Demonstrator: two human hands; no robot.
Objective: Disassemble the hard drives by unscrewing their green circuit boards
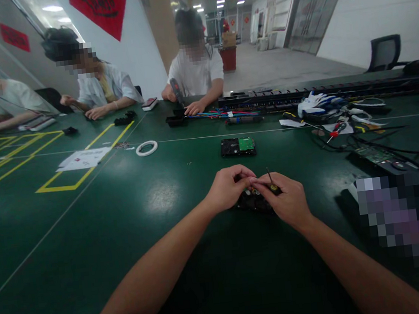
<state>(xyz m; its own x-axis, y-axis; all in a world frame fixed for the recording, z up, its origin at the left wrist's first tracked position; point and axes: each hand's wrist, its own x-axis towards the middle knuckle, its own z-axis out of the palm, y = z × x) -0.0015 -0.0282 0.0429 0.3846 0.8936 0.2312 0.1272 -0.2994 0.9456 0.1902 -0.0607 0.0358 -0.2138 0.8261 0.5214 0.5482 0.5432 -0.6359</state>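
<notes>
On the green table in front of me lies a black device (254, 203), partly covered by my fingers; a few round, light and yellowish parts show on its top. My left hand (230, 187) is closed in a pinch above its far left edge, and whatever sits between the fingertips is too small to make out. Fingertips of my right hand (284, 199) meet the left ones there. Tucked in the right hand is a small screwdriver (269, 176), its thin shaft pointing up. Just beyond my hands rests a hard drive (237, 146) with a green circuit board.
Beyond, a roll of white tape (147, 148) and paper sheets (84, 159) lie left. Gloves (317, 103), cables and a red-handled screwdriver (338, 129) are piled right, near a circuit board (378, 155). Across the table, a person (195, 68) holds a power screwdriver (177, 91); two others sit left.
</notes>
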